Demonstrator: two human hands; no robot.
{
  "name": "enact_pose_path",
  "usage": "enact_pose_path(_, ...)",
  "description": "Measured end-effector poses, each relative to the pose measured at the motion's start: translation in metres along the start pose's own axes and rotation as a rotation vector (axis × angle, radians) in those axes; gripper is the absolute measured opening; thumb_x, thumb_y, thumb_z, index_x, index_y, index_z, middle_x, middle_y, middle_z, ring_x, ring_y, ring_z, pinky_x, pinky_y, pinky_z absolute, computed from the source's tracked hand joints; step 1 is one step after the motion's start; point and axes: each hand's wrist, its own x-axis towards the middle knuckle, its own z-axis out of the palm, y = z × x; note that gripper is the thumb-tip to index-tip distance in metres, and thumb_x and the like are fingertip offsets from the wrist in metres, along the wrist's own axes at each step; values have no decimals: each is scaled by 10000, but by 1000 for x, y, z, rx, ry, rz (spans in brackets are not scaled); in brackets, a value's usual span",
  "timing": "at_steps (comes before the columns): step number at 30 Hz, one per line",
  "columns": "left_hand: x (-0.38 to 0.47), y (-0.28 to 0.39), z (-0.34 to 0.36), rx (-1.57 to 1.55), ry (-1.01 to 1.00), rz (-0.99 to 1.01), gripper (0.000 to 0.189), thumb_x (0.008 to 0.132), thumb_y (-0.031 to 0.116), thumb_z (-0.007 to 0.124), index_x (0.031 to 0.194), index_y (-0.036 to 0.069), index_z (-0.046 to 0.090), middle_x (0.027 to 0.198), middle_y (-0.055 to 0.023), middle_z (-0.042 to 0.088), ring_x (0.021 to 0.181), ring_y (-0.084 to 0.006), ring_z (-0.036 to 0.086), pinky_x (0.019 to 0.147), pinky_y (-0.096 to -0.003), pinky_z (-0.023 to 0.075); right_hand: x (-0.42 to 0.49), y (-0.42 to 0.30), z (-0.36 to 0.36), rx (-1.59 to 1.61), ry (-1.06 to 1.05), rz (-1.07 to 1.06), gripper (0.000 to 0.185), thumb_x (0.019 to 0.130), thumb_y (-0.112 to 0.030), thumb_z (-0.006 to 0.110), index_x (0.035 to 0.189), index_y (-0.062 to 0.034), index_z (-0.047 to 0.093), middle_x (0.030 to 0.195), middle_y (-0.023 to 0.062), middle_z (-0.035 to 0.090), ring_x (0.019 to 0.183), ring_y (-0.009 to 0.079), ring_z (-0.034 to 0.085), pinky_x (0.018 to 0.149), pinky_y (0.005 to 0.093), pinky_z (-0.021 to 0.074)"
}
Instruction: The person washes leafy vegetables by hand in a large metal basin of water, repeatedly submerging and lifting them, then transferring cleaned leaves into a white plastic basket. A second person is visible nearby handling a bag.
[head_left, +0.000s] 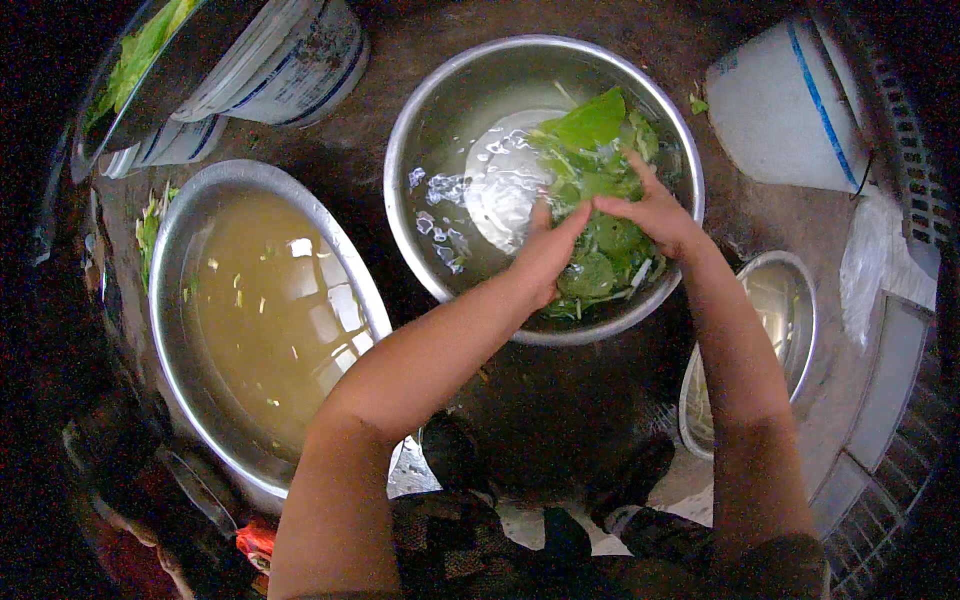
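A round metal basin (424, 97) holds clear water, with green leafy vegetables (600, 180) gathered along its right side. My left hand (551, 244) reaches into the basin at the near side of the leaves, its fingertips partly in the water. My right hand (652, 206) touches the leaves from the right, fingers spread and pointing to the upper left. The two thumbs almost meet over the leaves. Water and greens hide some fingers, so whether either hand grips any leaves cannot be told. Bright reflections lie on the water at the left.
A larger metal basin (166, 330) of cloudy brownish water with leaf scraps stands at the left. White buckets (300, 75) are at the upper left, another white bucket (780, 112) at the upper right. A smaller metal bowl (806, 300) sits beside my right forearm, near a plastic bag (866, 255).
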Motion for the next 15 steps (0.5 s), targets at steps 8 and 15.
enact_pose_path(8,25,-1,-9,-251,-169,-170,502,933,424,378,1352,149,340,1285,-113,465,1108,-286,507,919,-474,433,-25,-18,30,275,-251,-24,896,673,-34,758,1408,-183,268,1349,115,383,1193,205,421,984,331,367)
enact_pose_path(15,-18,40,25,-105,-152,51,684,887,556,369,1415,141,241,1448,-99,260,1305,-280,292,1049,-486,232,-32,-32,22,94,-207,-296,913,610,-98,808,1378,-153,317,1323,76,415,1189,180,420,986,316,356)
